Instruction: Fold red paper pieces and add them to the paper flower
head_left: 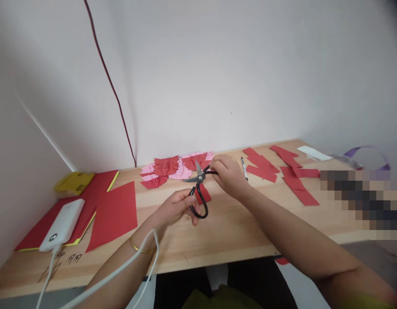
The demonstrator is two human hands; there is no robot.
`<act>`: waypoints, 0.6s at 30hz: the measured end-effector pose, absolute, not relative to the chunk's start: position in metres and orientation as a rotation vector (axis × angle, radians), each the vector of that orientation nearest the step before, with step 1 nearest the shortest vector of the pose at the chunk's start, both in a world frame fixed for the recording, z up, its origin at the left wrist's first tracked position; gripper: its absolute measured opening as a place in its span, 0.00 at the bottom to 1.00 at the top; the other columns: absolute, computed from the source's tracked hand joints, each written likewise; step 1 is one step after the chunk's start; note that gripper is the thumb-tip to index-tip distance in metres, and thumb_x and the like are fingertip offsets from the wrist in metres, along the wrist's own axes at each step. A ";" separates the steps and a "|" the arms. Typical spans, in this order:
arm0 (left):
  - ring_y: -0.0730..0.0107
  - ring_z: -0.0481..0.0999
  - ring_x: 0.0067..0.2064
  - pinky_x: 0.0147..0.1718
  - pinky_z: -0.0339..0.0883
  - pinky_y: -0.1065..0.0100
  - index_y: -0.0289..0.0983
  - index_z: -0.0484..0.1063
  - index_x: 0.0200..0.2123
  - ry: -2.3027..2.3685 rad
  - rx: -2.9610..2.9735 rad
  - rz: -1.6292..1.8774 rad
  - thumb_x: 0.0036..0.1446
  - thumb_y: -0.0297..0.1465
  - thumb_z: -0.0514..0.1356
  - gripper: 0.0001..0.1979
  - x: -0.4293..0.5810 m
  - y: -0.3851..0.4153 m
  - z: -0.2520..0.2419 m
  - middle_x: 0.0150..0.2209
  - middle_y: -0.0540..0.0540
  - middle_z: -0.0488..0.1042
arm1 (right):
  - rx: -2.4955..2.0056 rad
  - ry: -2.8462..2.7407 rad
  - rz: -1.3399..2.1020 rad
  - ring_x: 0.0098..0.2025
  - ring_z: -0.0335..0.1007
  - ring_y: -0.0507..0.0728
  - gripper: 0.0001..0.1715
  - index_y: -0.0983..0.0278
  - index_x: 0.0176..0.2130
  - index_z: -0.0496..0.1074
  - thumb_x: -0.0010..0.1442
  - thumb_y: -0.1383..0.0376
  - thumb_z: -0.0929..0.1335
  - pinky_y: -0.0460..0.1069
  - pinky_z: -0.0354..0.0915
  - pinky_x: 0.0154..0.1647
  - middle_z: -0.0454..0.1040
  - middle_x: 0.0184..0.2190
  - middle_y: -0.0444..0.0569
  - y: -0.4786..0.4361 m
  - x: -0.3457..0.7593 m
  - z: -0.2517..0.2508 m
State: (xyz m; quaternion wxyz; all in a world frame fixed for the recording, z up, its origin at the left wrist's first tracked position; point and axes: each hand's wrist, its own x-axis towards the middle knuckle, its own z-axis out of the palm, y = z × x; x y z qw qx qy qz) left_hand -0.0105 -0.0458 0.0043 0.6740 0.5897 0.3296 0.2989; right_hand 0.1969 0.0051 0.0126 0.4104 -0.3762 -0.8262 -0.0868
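Note:
Black scissors (200,194) hang over the middle of the wooden table (224,231), blades pointing left. My right hand (228,175) is closed on the upper handle. My left hand (175,209) is closed beside the lower handle loop, pinching a small red paper piece (204,194) that shows behind the loop. I cannot tell whether the left fingers also touch the handle. Just beyond the hands lies a heap of folded red and pink paper shapes (172,168).
Large red sheets (113,214) lie at the left, with a white power bank (62,224) and its cable on them and a yellow pack (74,182) behind. Red strips (295,180) and a pen (243,167) lie at the right. A wall stands close behind.

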 end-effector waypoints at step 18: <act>0.70 0.73 0.30 0.31 0.67 0.68 0.33 0.70 0.32 0.947 1.809 0.742 0.56 0.43 0.54 0.17 0.000 -0.042 -0.003 0.30 0.46 0.73 | -0.902 -1.880 1.093 0.27 0.63 0.51 0.13 0.63 0.33 0.64 0.63 0.57 0.58 0.46 0.62 0.28 0.66 0.25 0.43 -0.023 0.173 0.012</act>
